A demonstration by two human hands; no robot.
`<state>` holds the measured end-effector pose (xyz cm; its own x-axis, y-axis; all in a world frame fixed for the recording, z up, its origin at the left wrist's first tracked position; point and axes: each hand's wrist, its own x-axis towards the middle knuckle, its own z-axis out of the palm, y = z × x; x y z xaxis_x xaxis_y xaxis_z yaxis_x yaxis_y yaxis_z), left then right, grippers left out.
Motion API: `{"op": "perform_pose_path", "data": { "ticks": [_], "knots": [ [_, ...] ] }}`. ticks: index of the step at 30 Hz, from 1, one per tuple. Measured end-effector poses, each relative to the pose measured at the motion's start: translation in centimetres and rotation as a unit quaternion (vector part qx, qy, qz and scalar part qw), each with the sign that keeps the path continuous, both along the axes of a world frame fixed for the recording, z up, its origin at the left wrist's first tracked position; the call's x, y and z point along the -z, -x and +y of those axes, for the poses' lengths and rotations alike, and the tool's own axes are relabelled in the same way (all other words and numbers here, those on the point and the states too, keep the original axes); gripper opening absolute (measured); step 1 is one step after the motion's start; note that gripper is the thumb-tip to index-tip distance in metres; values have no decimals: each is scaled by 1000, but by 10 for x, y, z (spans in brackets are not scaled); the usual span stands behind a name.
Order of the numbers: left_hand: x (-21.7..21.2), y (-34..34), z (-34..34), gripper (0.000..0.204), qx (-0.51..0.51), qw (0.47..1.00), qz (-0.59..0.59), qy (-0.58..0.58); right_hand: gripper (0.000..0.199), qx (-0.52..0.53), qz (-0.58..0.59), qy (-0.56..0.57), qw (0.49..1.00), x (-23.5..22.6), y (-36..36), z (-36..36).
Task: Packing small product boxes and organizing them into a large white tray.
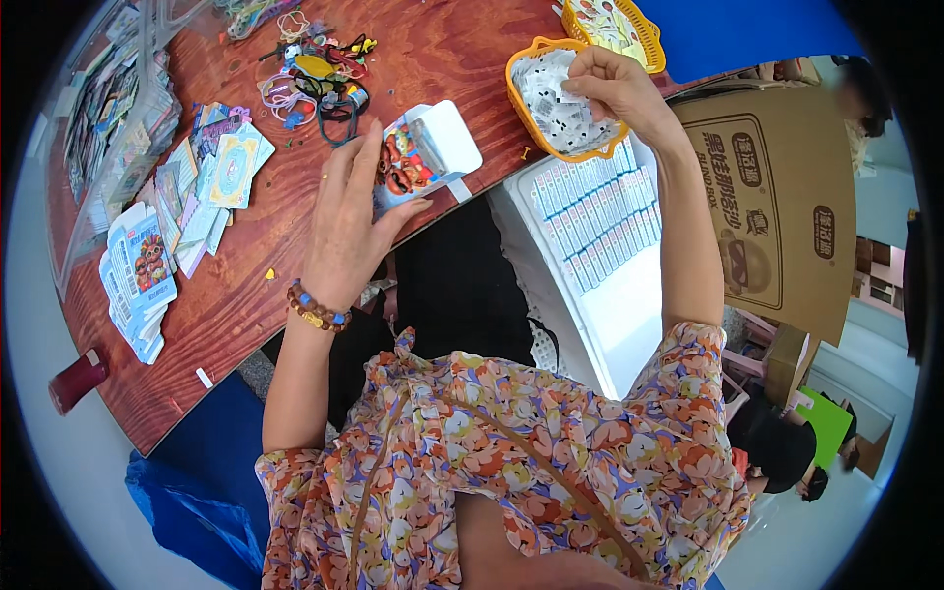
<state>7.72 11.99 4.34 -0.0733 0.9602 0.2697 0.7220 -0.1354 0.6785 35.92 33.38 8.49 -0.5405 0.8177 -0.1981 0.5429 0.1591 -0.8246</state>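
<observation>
Head view of a packing station, read left to right. At far left on the wooden bench [236, 285] lies a stack of flat printed card sleeves [138, 280], not yet folded; beside it a fan of loose picture cards [221, 167], and farther back a tangle of coloured hair ties and clips [320, 79]. The left hand [349, 221], a beaded bracelet [317, 307] at its wrist, rests with fingers spread and thumb out, pinning a small open box [423, 157] against the bench near its front edge; the box's white flap stands open and a reddish item shows inside, so this box appears filled in part and not yet closed. Right of centre, an orange basket [521, 74] holds a heap of small white printed slips [551, 103]; the right hand [615, 88] is over it with fingertips pinched on one slip, lifted just clear of the heap. A second, yellow basket [644, 34] sits just behind. Below the right forearm, a white tray [610, 324] carries rows of finished pale-blue boxes [595, 216] filling its far part, while its near part remains bare. A brown cardboard carton [777, 206] stands at far right. Judged from this, a good share of boxes is done; the flat sleeves and the bare part of the tray suggest more remain.
</observation>
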Motion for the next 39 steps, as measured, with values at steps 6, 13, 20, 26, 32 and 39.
{"op": "perform_pose_path", "data": {
  "ticks": [6, 13, 20, 26, 32, 39],
  "knots": [
    [7, -18, 14, 85, 6, 997, 43, -59, 11, 49, 55, 8, 997, -29, 31, -38],
    [5, -33, 25, 85, 0, 996, 33, -85, 13, -36, -65, -281, 957, -35, 82, -80],
    [4, -32, 27, 84, -24, 996, -5, -89, 24, -51, -28, -242, 969, -34, 91, -86],
    [12, -25, 29, 82, -38, 996, -7, -85, 25, -65, 88, -267, 958, -32, 80, -61],
    [8, -18, 21, 84, -48, 997, -10, -52, 27, 155, -67, -279, 945, -2, -4, 100],
    [10, -13, 17, 85, -39, 999, -7, -28, 33, 174, -321, -245, 898, 20, -1, 140]
  ]
}}
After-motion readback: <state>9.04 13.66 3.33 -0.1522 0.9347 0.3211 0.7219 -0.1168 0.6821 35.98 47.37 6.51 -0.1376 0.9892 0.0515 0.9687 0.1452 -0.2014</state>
